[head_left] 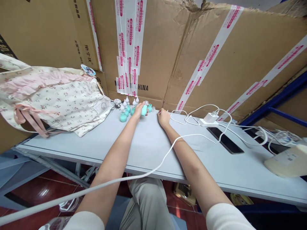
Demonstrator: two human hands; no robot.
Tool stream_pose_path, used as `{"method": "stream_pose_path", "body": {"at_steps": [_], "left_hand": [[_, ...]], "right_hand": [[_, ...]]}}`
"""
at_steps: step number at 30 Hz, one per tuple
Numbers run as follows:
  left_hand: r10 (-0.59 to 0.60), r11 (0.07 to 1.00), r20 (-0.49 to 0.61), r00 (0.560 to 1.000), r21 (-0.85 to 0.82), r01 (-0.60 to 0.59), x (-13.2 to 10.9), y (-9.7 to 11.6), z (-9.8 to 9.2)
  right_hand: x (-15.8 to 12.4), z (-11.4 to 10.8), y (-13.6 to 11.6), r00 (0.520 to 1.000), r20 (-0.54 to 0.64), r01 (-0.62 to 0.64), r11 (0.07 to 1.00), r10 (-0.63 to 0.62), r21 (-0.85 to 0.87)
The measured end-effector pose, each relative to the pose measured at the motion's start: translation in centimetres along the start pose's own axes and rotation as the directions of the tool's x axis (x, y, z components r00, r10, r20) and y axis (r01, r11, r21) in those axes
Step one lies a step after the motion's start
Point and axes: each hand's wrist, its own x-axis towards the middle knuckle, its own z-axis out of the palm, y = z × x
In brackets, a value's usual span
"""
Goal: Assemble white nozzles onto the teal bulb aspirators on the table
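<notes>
Where bare counter lies open past the near edge, a teal bulb is gripped by closed fingers of the left hand at 12 o'clock, by the far edge; the right hand is rested at 1 o'clock, grip unclear.

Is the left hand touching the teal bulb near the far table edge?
Touching. The head view shows the left hand wrapped around the teal bulb, with no gap visible.

At least six small teal rubber bulbs with white nozzles are counted, one floral fabric bag, one white charger plug and one flat black phone.
</notes>
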Motion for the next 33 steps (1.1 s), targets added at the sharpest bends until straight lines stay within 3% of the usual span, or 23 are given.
{"method": "stream_pose_path", "body": {"at_steps": [11,22,24,26,29,31,33], "left_hand": [[-0.016,0.999,-0.009,1.0,0.038,0.016,-0.4,0.2,0.1],[-0.013,0.998,0.005,1.0,0.059,0.013,-0.3,0.0,-0.1],[0.007,0.996,0.013,1.0,0.093,-0.008,-0.3,-0.1,0.0],[0.025,0.986,0.022,0.999,0.162,-0.029,-0.4,-0.3,0.1],[0.093,0.928,0.034,0.995,0.359,-0.099,-0.8,-0.6,0.4],[0.202,0.823,0.06,0.977,0.53,-0.203,-1.3,-0.8,0.6],[0.307,0.693,0.108,0.946,0.656,-0.3,-1.7,-1.0,0.9]], "right_hand": [[0.5,0.3,0.3,0.999,0.03,-0.032,0.999,0.031,0.013],[0.4,0.0,-0.1,0.999,0.049,0.01,0.998,-0.013,0.057],[0.1,-0.3,-0.1,1.0,0.015,0.008,0.994,-0.01,0.107],[-0.3,-0.8,-0.1,0.996,-0.092,0.001,0.981,0.017,0.192],[-0.8,-1.8,-0.3,0.965,-0.249,0.017,0.931,0.079,0.364],[-0.7,-2.4,-0.5,0.97,-0.235,0.067,0.866,0.059,0.495],[-0.4,-2.9,-0.6,0.987,-0.139,0.15,0.773,-0.08,0.616]]}}
